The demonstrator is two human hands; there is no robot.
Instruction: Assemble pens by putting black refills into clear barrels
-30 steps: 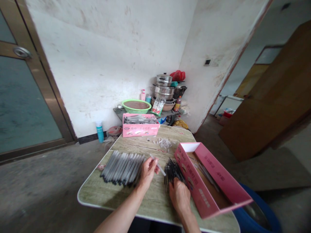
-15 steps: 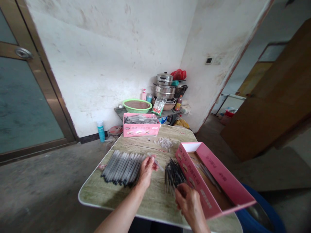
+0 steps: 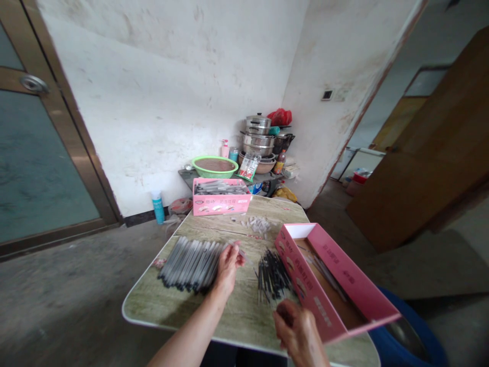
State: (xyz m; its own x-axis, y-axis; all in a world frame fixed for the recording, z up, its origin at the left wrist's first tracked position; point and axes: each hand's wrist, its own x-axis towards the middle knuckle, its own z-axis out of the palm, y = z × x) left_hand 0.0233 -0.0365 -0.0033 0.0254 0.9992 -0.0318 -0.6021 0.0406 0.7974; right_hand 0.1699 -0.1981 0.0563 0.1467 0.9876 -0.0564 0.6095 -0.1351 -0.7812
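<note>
My left hand (image 3: 230, 267) is closed in a pinch on a clear tube like a pen barrel (image 3: 241, 252), just right of a row of clear pen barrels with dark ends (image 3: 193, 262). My right hand (image 3: 296, 326) has its fingers curled together near the table's front edge. What it may hold is too small or hidden to make out. In front of it lies a pile of thin dark pen refills (image 3: 271, 275). Small pale, translucent caps or pieces (image 3: 257, 224) are scattered further back.
To the right stands a long pink open box (image 3: 309, 285) with a few thin sticks inside. A second pink box (image 3: 219, 206), full of pens, sits at the back of the wood-patterned table (image 3: 175, 318). Behind are a green basin (image 3: 216, 173) and stacked pots (image 3: 259, 137).
Both hands stay almost in place. The tube in my left hand has shifted slightly left, and a dark refill now lies angled at the left edge of the pile.
</note>
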